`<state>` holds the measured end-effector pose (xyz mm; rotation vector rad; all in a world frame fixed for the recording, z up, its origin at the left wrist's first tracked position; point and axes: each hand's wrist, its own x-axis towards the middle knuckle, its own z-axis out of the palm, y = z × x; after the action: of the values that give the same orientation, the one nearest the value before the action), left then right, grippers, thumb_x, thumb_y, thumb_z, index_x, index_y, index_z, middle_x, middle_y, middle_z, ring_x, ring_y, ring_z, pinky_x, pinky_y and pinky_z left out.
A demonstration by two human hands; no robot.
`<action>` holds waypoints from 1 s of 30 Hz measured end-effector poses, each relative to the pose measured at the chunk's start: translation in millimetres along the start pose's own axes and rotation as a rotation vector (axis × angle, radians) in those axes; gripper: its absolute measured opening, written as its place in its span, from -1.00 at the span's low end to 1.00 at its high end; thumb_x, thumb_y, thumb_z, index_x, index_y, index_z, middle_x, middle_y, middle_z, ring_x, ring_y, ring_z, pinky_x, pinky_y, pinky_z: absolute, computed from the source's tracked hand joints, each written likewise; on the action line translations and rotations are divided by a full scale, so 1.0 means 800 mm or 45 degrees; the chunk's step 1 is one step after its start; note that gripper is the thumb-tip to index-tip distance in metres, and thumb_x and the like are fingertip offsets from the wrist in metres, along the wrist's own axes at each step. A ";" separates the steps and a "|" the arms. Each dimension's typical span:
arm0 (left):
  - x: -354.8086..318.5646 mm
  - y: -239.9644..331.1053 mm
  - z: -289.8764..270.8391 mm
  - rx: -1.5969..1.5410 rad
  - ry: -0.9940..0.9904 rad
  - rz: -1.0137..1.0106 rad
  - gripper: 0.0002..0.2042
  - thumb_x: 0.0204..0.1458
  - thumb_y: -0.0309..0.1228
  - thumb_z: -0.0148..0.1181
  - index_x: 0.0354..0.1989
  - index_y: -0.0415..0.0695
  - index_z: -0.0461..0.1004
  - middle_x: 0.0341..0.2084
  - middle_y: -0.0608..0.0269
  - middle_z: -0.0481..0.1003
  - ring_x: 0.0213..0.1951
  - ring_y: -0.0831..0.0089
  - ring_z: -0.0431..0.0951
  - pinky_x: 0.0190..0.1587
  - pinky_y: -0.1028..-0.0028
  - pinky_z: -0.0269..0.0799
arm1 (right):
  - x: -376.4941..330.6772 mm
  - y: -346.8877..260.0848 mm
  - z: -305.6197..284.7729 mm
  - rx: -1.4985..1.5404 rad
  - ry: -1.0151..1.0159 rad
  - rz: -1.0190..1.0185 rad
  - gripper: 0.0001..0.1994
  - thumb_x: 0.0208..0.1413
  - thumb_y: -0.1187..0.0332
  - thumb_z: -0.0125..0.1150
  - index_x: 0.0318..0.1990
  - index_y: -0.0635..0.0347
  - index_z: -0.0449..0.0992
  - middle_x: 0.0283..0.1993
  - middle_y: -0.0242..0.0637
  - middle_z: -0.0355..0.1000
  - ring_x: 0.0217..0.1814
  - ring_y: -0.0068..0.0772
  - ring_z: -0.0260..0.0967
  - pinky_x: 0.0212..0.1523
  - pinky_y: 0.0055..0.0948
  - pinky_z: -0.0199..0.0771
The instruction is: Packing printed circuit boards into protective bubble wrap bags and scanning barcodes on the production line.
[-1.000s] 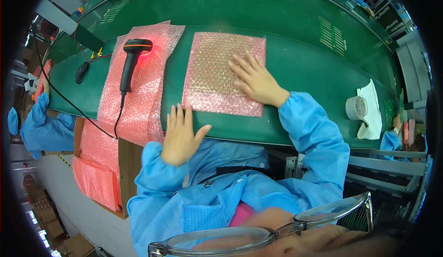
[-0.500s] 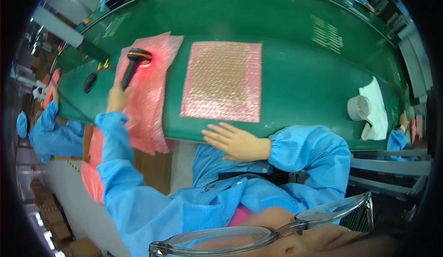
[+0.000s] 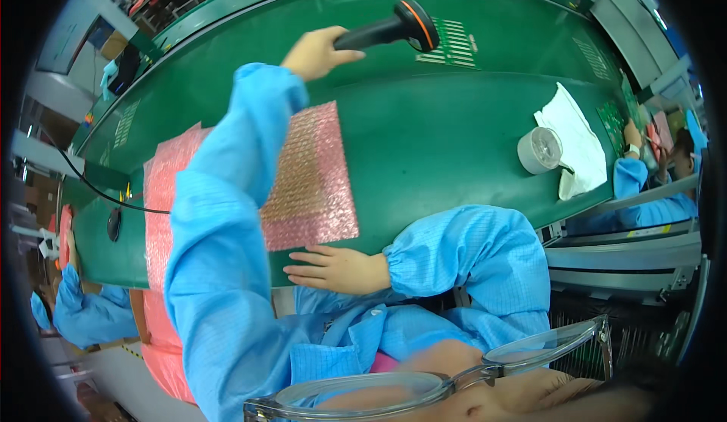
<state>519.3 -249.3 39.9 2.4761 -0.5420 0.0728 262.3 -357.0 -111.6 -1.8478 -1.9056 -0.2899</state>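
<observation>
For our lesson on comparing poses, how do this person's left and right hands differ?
The left hand is closed around the black scanner; the right hand is open, holding nothing. The left hand is far out over the green bench; the right hand is by the near edge of the bubble-wrap packet. Both are bare and come out of blue sleeves.

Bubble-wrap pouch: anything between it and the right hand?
Nothing visible between the right hand and the near edge of the bubble-wrap pouch. The left sleeve hides the pouch's left part; whether it touches can't be told. The left hand, beyond, holds the scanner.
</observation>
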 end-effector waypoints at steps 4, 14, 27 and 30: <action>0.062 -0.016 0.086 0.034 0.001 0.008 -0.53 -0.15 -0.13 0.28 -0.12 -0.20 0.43 -0.44 0.07 0.49 -0.39 0.30 0.48 -0.30 0.38 0.36 | -0.003 -0.002 0.008 0.055 0.103 0.014 -0.57 0.01 0.36 -0.06 0.09 0.21 0.24 0.25 -0.23 0.11 0.30 -0.10 0.01 0.21 -0.17 0.11; 0.048 -0.035 0.053 0.028 -0.008 0.002 -0.56 -0.14 -0.15 0.28 -0.15 -0.20 0.44 -0.48 0.09 0.46 -0.43 0.34 0.46 -0.34 0.38 0.34 | -0.003 0.002 0.016 0.056 0.126 -0.005 -0.56 0.02 0.32 -0.04 0.10 0.22 0.24 0.26 -0.21 0.10 0.31 -0.09 -0.01 0.21 -0.17 0.08; -0.319 -0.012 -0.330 0.989 0.591 -0.454 -0.59 -0.08 -0.15 0.19 -0.09 -0.10 0.40 -0.46 0.01 0.49 -0.43 0.19 0.52 -0.34 0.34 0.37 | 0.082 0.031 -0.095 0.477 0.245 0.307 -0.60 -0.01 0.37 0.10 0.02 0.27 0.30 0.04 -0.04 0.26 0.14 -0.05 0.19 0.11 -0.24 0.23; -0.416 -0.041 -0.363 1.212 0.659 -0.721 -0.60 -0.07 -0.12 0.17 -0.10 -0.07 0.39 -0.42 0.01 0.50 -0.38 0.12 0.52 -0.33 0.29 0.37 | 0.167 0.115 -0.096 0.395 0.343 0.588 -0.70 0.01 0.35 0.10 -0.10 0.31 0.37 -0.09 -0.02 0.35 0.02 -0.03 0.26 0.00 -0.24 0.29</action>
<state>248.3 60.2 202.9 3.2060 0.5616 0.8851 368.8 -267.7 1.8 -1.8594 -1.2243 -0.0764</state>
